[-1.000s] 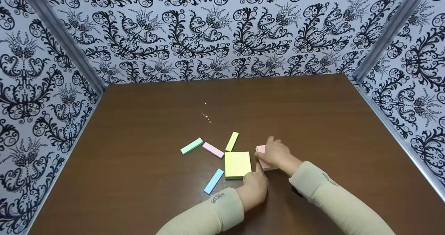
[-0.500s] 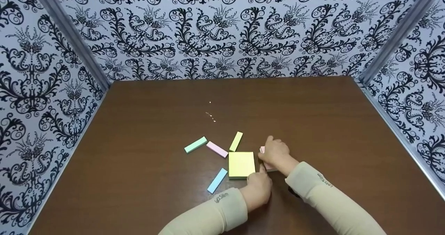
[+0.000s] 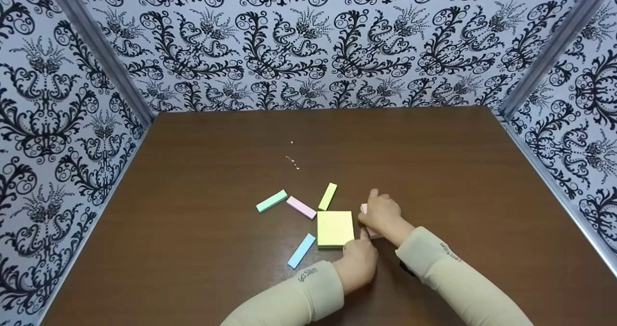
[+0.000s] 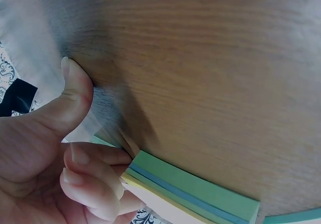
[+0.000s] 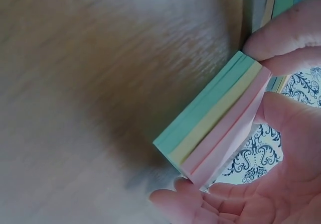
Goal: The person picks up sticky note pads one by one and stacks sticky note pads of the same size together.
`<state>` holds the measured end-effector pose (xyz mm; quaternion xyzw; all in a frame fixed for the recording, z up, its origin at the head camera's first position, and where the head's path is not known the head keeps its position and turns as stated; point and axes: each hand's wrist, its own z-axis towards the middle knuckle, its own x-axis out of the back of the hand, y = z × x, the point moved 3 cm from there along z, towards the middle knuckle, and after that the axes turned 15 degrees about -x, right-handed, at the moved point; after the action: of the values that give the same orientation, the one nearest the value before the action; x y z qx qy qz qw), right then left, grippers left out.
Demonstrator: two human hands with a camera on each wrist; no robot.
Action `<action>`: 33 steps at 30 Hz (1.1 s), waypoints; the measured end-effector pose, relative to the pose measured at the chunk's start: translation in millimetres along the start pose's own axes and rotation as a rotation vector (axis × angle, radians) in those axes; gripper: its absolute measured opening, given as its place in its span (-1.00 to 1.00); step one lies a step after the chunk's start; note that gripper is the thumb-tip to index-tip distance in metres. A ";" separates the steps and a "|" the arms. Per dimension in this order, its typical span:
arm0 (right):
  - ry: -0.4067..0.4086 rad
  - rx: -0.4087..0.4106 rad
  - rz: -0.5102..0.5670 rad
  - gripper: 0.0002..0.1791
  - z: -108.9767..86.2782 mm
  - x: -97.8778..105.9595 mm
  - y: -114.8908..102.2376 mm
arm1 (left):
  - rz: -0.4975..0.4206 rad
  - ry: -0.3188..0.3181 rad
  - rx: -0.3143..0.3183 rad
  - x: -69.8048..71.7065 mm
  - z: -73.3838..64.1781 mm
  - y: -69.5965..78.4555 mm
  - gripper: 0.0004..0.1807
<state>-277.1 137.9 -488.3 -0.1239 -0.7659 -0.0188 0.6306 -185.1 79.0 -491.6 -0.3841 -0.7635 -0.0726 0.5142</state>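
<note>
Brown tabletop [image 3: 217, 147] — right hand [image 3: 383, 212] pinches the pink pad [image 5: 210, 118], presumably to steady it; left hand [image 3: 359, 264] sits beside the yellow pad [image 3: 335, 228] — grip unclear.

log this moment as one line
right hand: gripping pink-topped sticky-note pad | left hand: at corner of yellow-topped sticky-note pad | table: green strip, pink strip, yellow strip, blue strip

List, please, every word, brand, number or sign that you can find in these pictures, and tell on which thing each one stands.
Right sleeve: "Let's Slim", only a best guess, since the letters are blurred and slanted.
Left sleeve: small dark lettering, too blurred to read.
Yellow pad and the pink-topped pad in the right hand: no writing visible.
</note>
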 end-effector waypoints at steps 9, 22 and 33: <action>0.017 0.004 0.028 -0.28 -1.6 -1.1 1.0 | 0.006 0.002 -0.001 1.8 -1.3 0.6 -0.59; -0.083 -0.022 0.054 -0.16 -1.0 0.6 3.7 | -0.004 0.030 0.023 2.6 -2.7 1.1 -0.62; -0.095 -0.028 0.070 -0.15 -2.7 -0.7 2.2 | 0.014 0.030 0.019 0.3 -2.3 1.0 -0.59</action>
<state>-273.9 139.5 -488.7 -0.1604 -0.7898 -0.0016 0.5920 -182.8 78.7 -490.7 -0.3831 -0.7537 -0.0673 0.5297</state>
